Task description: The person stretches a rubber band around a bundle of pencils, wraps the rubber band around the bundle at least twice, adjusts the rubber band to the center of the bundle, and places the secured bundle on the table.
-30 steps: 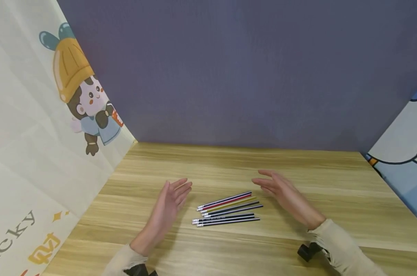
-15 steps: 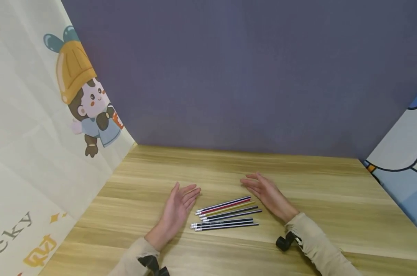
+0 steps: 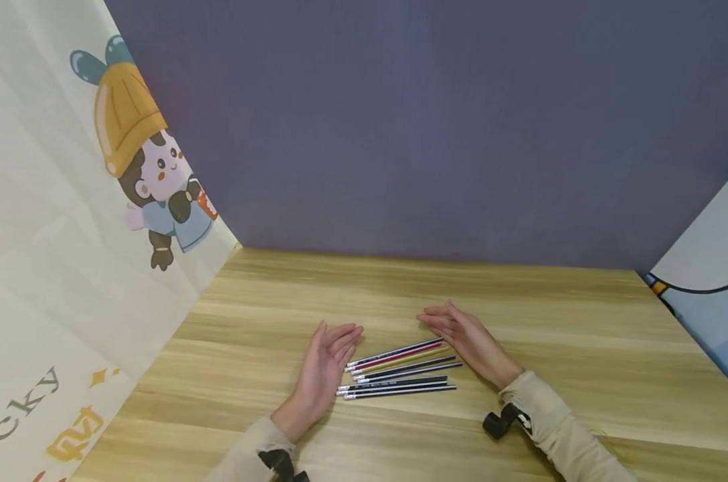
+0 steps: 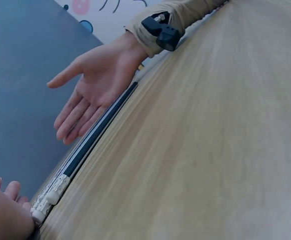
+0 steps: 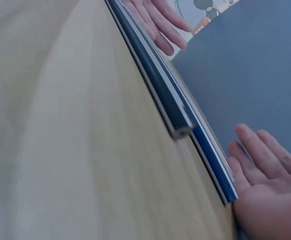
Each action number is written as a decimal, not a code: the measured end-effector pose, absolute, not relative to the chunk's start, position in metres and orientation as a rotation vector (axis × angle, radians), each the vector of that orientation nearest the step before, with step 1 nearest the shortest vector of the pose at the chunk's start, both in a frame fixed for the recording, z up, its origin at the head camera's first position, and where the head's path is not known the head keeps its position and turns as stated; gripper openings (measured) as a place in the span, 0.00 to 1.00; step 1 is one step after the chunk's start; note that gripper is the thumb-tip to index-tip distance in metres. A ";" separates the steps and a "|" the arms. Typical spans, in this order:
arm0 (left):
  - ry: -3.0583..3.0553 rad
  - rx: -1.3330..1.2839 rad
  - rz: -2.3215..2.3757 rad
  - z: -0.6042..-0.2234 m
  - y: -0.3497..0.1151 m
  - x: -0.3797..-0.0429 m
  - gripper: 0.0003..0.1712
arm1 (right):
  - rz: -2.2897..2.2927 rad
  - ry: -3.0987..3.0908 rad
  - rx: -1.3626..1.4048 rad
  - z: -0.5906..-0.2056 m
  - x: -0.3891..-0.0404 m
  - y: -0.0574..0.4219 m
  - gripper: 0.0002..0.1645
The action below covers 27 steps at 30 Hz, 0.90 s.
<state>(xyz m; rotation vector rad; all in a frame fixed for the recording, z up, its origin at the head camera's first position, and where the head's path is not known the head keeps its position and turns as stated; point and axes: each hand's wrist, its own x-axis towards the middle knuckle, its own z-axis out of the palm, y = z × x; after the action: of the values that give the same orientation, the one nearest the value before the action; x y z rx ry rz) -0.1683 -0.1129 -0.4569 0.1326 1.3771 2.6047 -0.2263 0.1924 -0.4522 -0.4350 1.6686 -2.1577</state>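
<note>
The wood-grain tabletop (image 3: 261, 288) meets a dark blue-grey panel (image 3: 436, 134) at its far edge, and around its middle eraser-tipped pencils (image 3: 400, 369) lie in a loose fan, all turned alike with erasers left. The left hand (image 3: 319, 375) and right hand (image 3: 475, 341) face palms inward, so the pencils sit bracketed between them; both are ungripped, fingers extended, though I cannot tell about light contact.

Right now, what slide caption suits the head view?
A person's left grip and right grip flank loosely fanned pencils on a wood-grain table.
</note>
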 end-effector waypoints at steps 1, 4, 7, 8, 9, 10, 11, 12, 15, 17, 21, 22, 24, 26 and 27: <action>1.392 0.130 2.607 -0.457 -0.111 -0.169 0.43 | -2.146 1.696 -0.426 -0.451 -0.225 0.192 0.42; 1.426 0.109 2.619 -0.457 -0.107 -0.169 0.42 | -2.118 1.768 -0.390 -0.449 -0.222 0.190 0.41; 1.459 0.086 2.630 -0.457 -0.105 -0.169 0.42 | -2.133 1.797 -0.361 -0.449 -0.217 0.187 0.39; 1.469 0.076 2.636 -0.457 -0.105 -0.168 0.41 | -2.143 1.800 -0.353 -0.449 -0.215 0.185 0.39; 1.478 0.064 2.642 -0.456 -0.104 -0.168 0.41 | -2.160 1.791 -0.347 -0.450 -0.214 0.184 0.39; 1.489 0.053 2.648 -0.456 -0.104 -0.167 0.40 | -2.175 1.784 -0.340 -0.450 -0.212 0.183 0.39; 1.504 0.049 2.649 -0.455 -0.103 -0.167 0.40 | -2.194 1.777 -0.333 -0.451 -0.211 0.182 0.40; 1.520 0.047 2.649 -0.455 -0.103 -0.167 0.41 | -2.208 1.776 -0.329 -0.451 -0.209 0.181 0.40; 1.569 0.051 2.642 -0.454 -0.100 -0.167 0.41 | -2.235 1.765 -0.321 -0.452 -0.205 0.178 0.41; 1.612 0.078 2.620 -0.453 -0.099 -0.167 0.42 | -2.237 1.770 -0.323 -0.453 -0.203 0.177 0.41; 1.675 0.123 2.580 -0.452 -0.097 -0.168 0.43 | -2.218 1.784 -0.328 -0.453 -0.200 0.175 0.41; 1.684 0.130 2.571 -0.452 -0.097 -0.169 0.43 | -2.213 1.788 -0.331 -0.453 -0.200 0.175 0.40; 1.692 0.132 2.563 -0.452 -0.097 -0.169 0.43 | -2.204 1.801 -0.343 -0.452 -0.199 0.175 0.40; 1.702 0.134 2.556 -0.452 -0.098 -0.169 0.42 | -2.200 1.810 -0.355 -0.452 -0.197 0.174 0.39; 1.706 0.129 2.554 -0.452 -0.098 -0.169 0.42 | -2.201 1.812 -0.359 -0.452 -0.196 0.174 0.38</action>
<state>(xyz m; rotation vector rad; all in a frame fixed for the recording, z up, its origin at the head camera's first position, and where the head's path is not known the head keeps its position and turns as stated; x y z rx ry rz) -0.1686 -0.0982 -0.4525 0.1286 1.7057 2.5535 -0.1962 0.1742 -0.4522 -0.3588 1.8121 -2.2013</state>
